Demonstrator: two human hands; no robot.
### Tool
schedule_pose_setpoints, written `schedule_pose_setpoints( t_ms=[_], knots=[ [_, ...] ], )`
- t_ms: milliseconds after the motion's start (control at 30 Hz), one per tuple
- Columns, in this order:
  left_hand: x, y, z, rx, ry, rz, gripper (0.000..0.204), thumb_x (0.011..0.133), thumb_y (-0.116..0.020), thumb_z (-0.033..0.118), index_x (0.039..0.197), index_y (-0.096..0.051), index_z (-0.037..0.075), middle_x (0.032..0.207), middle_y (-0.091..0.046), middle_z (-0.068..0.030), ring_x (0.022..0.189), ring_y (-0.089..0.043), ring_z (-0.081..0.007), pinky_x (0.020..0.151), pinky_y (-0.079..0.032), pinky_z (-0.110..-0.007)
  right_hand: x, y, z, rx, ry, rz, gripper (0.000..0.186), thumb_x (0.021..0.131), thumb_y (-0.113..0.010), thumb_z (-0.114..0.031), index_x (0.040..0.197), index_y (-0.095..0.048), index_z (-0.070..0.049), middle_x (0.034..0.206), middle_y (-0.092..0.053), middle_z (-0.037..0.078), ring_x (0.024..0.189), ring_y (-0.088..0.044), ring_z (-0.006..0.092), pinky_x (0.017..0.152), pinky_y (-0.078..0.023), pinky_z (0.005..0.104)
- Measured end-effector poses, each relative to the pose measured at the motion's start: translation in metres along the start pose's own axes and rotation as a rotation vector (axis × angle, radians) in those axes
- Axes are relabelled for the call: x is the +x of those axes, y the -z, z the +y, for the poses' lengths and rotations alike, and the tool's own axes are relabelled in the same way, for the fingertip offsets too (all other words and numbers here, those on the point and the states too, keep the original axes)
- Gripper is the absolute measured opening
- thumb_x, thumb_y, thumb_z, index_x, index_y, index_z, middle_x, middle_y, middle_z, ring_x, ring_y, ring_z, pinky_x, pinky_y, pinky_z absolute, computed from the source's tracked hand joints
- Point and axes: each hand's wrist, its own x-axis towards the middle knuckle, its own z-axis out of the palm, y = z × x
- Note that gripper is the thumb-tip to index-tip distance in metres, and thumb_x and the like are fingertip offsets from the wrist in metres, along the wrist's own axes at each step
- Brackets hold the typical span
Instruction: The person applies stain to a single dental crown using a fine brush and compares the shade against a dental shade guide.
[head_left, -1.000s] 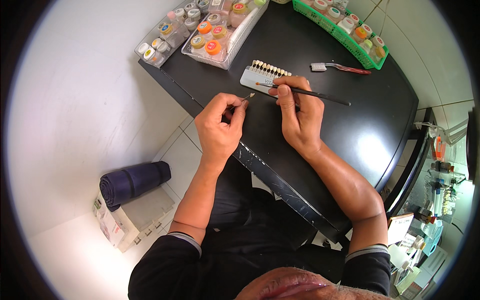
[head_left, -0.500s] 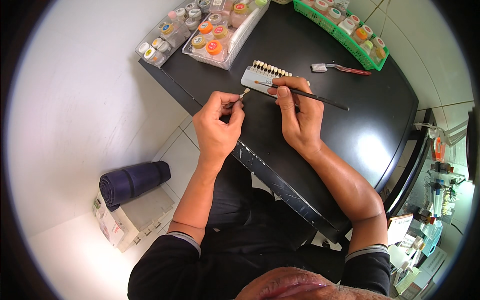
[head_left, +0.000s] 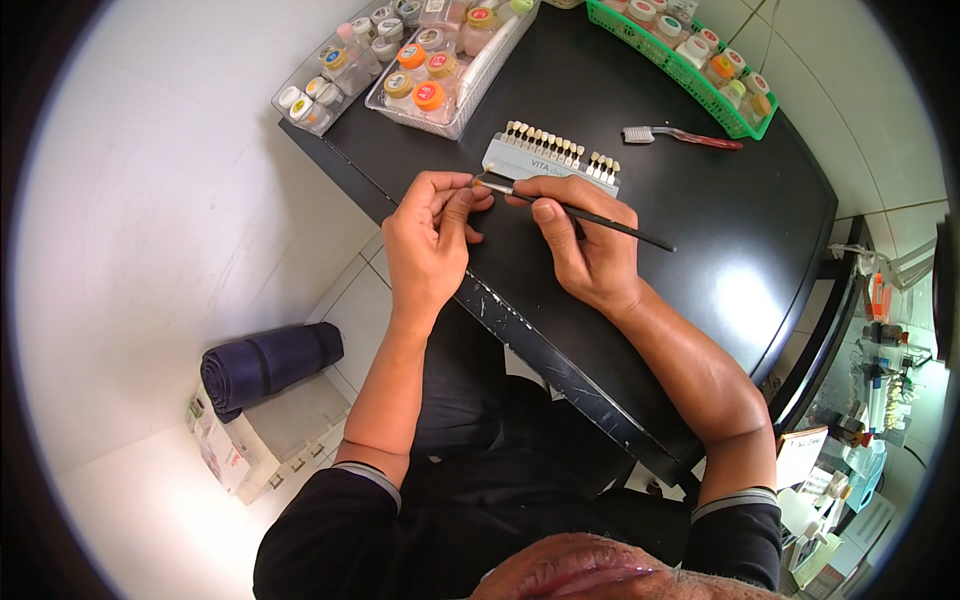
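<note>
Just past the near table edge, my left hand (head_left: 428, 245) pinches a small tooth-shaped shade tab (head_left: 488, 170) between thumb and fingertips; most of the tab is hidden. My right hand (head_left: 597, 245) grips a thin black-handled paintbrush (head_left: 622, 228) like a pen. Its bristles point left and reach the left fingertips, at or very close to the tab; exact contact is too small to tell. Beyond both hands lies a grey tooth shade guide (head_left: 520, 163) with a row of cream tabs, and a gap shows in that row.
On the black table (head_left: 700, 235), a toothbrush (head_left: 690, 138) lies farther back. A green basket (head_left: 690, 75) of jars stands far right; a white basket (head_left: 460, 120) and a clear box (head_left: 312, 122) of jars stand far left. A rolled dark mat (head_left: 270, 370) sits lower left.
My right hand has brought the paintbrush left and slightly down, from over the shade guide to the left fingertips. My left hand has turned slightly, and the tab shows less.
</note>
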Motion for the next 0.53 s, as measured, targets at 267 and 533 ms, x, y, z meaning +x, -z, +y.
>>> schedule_pose_setpoints(
  t_ms=[267,533],
  knots=[
    [0.004,0.004,-0.004,-0.044,0.030,-0.069,0.017,0.119,-0.061,0.013,0.128,-0.059,-0.001,0.112,-0.083,-0.0149,0.100,-0.082,-0.0185,0.067,-0.056,-0.023,0.001,-0.008,0.001,-0.167,0.030,0.052,0.013,0.103,-0.078,-0.006,0.116,-0.081,-0.004,0.099,-0.082,0.011,0.077,-0.075,0.0292,0.070,-0.059,0.0398],
    [0.004,0.006,-0.007,-0.063,0.000,-0.055,0.014,0.117,-0.061,0.009,0.126,-0.058,-0.002,0.107,-0.086,-0.0173,0.096,-0.084,-0.0200,0.065,-0.058,-0.025,-0.001,-0.008,0.000,-0.240,-0.022,0.074,0.012,0.101,-0.081,-0.007,0.113,-0.081,-0.005,0.097,-0.082,0.014,0.078,-0.077,0.0311,0.071,-0.061,0.0391]
  ],
)
